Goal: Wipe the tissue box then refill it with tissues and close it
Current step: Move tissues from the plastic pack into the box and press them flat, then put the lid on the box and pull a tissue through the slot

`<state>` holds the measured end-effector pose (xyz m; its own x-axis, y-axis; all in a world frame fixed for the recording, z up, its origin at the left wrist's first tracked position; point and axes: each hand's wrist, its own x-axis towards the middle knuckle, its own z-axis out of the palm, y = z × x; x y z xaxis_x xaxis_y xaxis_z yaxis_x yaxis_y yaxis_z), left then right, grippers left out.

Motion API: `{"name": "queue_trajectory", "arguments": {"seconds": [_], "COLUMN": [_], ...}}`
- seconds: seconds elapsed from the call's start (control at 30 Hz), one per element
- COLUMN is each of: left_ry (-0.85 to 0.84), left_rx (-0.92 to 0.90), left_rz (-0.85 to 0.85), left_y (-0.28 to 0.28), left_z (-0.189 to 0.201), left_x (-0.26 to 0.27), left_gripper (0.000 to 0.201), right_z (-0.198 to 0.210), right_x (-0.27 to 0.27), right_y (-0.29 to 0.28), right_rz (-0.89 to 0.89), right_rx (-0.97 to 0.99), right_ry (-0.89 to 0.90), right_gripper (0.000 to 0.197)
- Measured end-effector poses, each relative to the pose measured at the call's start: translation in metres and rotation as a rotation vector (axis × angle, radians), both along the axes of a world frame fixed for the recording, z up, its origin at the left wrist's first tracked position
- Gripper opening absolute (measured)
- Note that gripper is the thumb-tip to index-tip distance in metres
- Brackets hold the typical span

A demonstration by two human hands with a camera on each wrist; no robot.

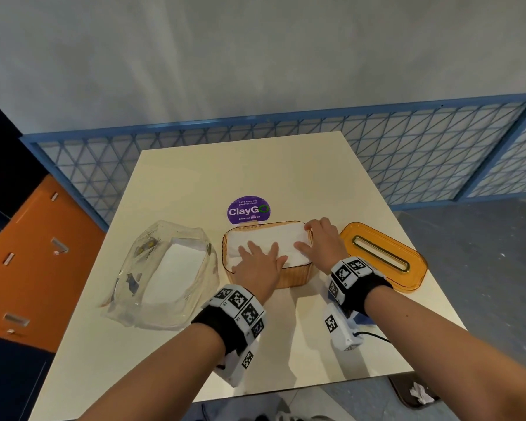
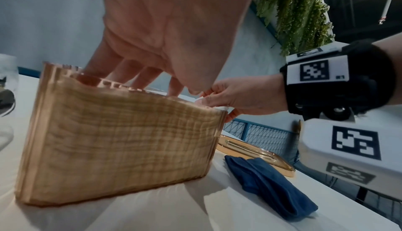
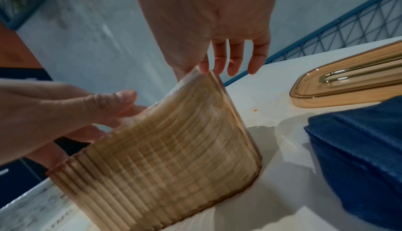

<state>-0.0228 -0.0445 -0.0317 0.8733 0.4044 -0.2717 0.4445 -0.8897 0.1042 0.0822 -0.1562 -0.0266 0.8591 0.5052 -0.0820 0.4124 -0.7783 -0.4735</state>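
The amber ribbed tissue box (image 1: pixel 289 278) stands open-topped at the middle of the cream desk (image 1: pixel 286 168), its long axis running from 9 to 3 o'clock, mouth upward. A white stack of tissues (image 1: pixel 268 238) fills it to the rim. The left hand (image 1: pixel 260 265) lies flat on the stack, fingers spread and straight, pointing toward 12 o'clock — a released grip pressing down, holding nothing. The right hand (image 1: pixel 321 241) is at the box's 3 o'clock end, thumb on the tissues and fingers bent over the far corner; its grip pinches the tissue edge there, as the left wrist view shows.

The lid (image 1: pixel 383 259), amber with a long slot, lies flat at 3 o'clock of the box, well apart from it, its long axis slanting from 10 to 4 o'clock. At 9 o'clock lies a clear plastic tissue pack (image 1: pixel 170 268) with white sheets inside. A purple round sticker (image 1: pixel 248 209) sits at 12 o'clock, just beyond the box.

The wrist views show a folded blue cloth (image 2: pixel 269 185) on the desk between box and lid — in the head view the right wrist hides it.
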Motion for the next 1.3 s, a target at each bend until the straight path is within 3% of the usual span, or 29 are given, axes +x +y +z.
{"name": "queue_trajectory", "arguments": {"seconds": [0.17, 0.27, 0.47, 0.7, 0.8, 0.9, 1.03, 1.13, 1.2, 1.3], "left_ry": [0.022, 0.034, 0.056, 0.046, 0.052, 0.046, 0.049, 0.012, 0.054, -0.006], "left_rx": [0.037, 0.068, 0.091, 0.131, 0.122, 0.109, 0.138, 0.191, 0.144, 0.148], "left_rz": [0.003, -0.016, -0.006, -0.004, 0.003, 0.009, 0.023, 0.018, 0.051, 0.056], "left_y": [-0.004, -0.005, -0.011, -0.012, -0.015, -0.015, -0.019, -0.023, -0.025, -0.024], "left_z": [-0.004, -0.006, -0.004, -0.008, -0.006, -0.006, -0.002, -0.001, 0.009, -0.002], "left_x": [0.002, 0.000, 0.001, 0.002, 0.001, 0.001, 0.000, -0.003, -0.002, -0.005], "left_gripper": [0.051, 0.051, 0.050, 0.049, 0.049, 0.048, 0.049, 0.059, 0.071, 0.051], "right_z": [-0.002, -0.006, -0.022, -0.040, -0.039, -0.032, 0.000, 0.033, 0.046, 0.048], "right_x": [0.020, 0.042, 0.074, 0.094, 0.096, 0.095, 0.095, 0.083, 0.066, 0.044], "right_y": [-0.034, -0.070, -0.119, -0.118, -0.115, -0.108, -0.088, -0.062, -0.042, -0.015], "right_rz": [-0.030, -0.118, -0.149, -0.111, -0.073, -0.046, -0.002, 0.211, 0.376, 0.532], "right_rx": [0.121, -0.052, -0.509, -0.562, -0.590, -0.554, -0.271, -0.095, -0.079, -0.162], "right_ry": [-0.001, -0.032, 0.143, 0.237, 0.206, 0.164, 0.155, 0.165, 0.139, 0.046], "right_gripper": [0.045, 0.062, 0.106, 0.124, 0.122, 0.119, 0.123, 0.127, 0.128, 0.128]}}
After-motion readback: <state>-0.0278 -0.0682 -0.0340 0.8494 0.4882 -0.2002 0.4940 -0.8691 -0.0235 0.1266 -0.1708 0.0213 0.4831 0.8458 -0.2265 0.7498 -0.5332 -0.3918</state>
